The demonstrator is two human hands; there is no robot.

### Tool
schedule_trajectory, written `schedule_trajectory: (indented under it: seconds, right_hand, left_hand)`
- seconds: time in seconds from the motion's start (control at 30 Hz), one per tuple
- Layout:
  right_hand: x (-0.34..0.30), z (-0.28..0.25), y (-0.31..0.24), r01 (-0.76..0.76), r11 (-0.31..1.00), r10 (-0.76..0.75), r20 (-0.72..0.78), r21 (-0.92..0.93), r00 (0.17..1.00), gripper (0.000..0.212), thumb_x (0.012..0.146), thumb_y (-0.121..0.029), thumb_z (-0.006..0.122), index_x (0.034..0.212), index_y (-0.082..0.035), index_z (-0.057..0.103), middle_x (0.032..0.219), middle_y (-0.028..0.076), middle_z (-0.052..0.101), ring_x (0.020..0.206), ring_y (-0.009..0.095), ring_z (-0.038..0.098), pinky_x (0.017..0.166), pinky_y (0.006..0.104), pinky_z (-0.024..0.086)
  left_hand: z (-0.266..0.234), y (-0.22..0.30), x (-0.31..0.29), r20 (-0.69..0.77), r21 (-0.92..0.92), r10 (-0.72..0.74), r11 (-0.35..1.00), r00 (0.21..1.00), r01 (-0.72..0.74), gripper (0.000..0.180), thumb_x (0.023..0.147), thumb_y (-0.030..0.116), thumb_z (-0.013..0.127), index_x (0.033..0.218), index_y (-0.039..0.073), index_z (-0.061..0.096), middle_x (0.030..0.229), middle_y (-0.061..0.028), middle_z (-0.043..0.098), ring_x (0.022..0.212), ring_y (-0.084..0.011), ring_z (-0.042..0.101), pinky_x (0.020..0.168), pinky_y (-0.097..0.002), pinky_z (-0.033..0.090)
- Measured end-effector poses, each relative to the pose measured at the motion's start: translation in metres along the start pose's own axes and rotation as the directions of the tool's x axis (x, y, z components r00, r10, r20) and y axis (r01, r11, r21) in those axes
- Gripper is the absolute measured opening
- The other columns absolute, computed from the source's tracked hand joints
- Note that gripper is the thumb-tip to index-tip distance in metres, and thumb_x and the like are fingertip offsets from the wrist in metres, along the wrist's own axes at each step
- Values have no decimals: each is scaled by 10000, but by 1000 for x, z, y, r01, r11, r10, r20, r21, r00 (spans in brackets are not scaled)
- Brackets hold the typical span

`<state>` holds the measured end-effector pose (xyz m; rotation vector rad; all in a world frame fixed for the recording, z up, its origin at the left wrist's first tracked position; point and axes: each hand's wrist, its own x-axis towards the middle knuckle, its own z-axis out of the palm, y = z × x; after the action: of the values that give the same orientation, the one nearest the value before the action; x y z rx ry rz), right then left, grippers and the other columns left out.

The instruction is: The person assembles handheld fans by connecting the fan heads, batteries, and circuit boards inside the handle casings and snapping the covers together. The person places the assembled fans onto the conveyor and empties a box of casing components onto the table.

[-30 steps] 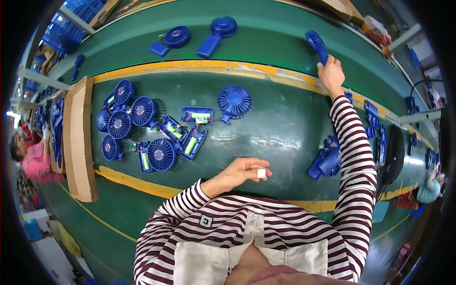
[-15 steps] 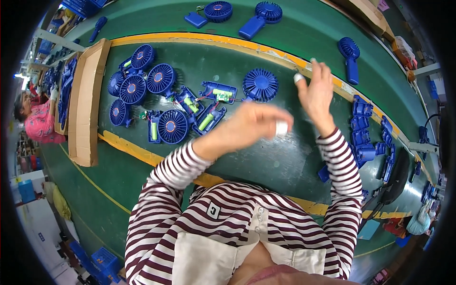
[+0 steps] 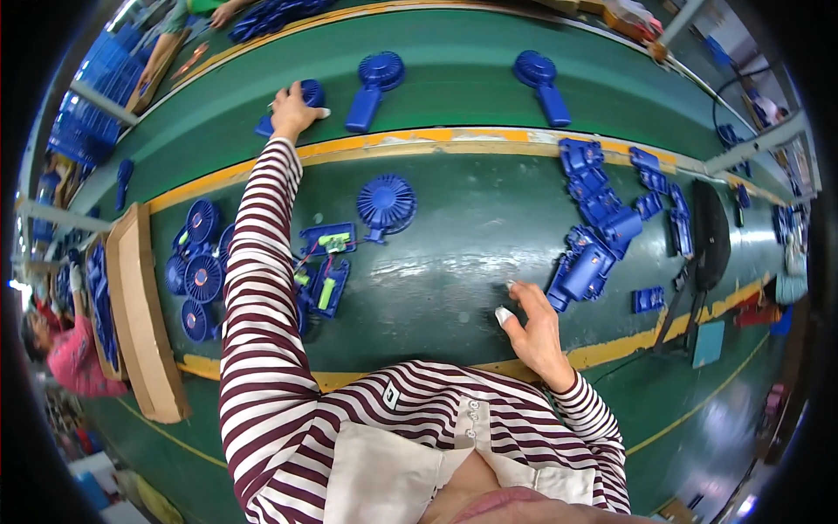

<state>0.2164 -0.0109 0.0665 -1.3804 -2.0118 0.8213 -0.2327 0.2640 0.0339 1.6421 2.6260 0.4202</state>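
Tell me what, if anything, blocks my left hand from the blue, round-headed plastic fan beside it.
Nothing visible does. The left hand is over the blue, round-headed plastic fan on the flat green belt, partly covering it; whether the fingers grip it is hidden.

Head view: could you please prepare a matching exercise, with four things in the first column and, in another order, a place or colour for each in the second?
Column 1
1. Left hand
2. Right hand
3. Carton
4. Batteries

Column 2
A. at the left of the bench
B. at a fan on the belt
C. light green
D. near the blue shells

Right pairs: 1-B, 2-D, 3-A, 4-C
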Motion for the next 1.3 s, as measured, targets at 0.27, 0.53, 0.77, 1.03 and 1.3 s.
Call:
schedule_trajectory:
  seconds: [0.27,0.53,0.77,1.03,1.3]
  right_hand:
    - [-3,-1,1,-77,994,79,-23,73,997,313,695,-31,609,980,76,534,936,189,561,877,353,544,776,366,443]
    - [40,0,-27,204,970,-203,-21,132,979,347,714,-54,619,1024,68,522,1004,207,545,899,352,539,783,377,442]
    - [69,-7,-47,512,859,-478,-361,-3,800,605,639,-83,710,1170,48,450,1180,235,452,1022,376,486,850,391,423]
    - [55,25,-47,590,780,-625,-200,-208,755,635,613,-174,670,1199,-97,441,1328,210,326,1216,383,329,942,509,325]
    - [62,27,-14,598,801,-540,-469,-31,699,672,564,-122,709,1169,16,451,1206,225,434,1070,409,468,886,437,417]
  left_hand:
    - [-25,7,-10,-146,-643,-133,766,980,8,844,548,416,754,1210,-27,475,1119,-207,564,1023,-294,552,901,-335,405]
    - [-140,58,-118,-5,-997,258,-74,966,14,320,796,204,603,1047,10,562,998,-81,589,912,-186,572,792,-391,504]
    - [-157,116,-224,249,-879,430,-276,868,389,386,873,253,438,1171,8,444,1091,-173,557,943,-309,588,760,-442,530]
    - [-100,126,-324,477,-683,416,-379,774,624,387,914,298,406,1164,13,481,1167,-102,538,1086,-227,509,943,-380,391]
    - [-80,129,-339,452,-749,579,-167,679,641,594,884,417,440,1300,3,348,1283,-92,432,1175,-210,415,988,-372,299]
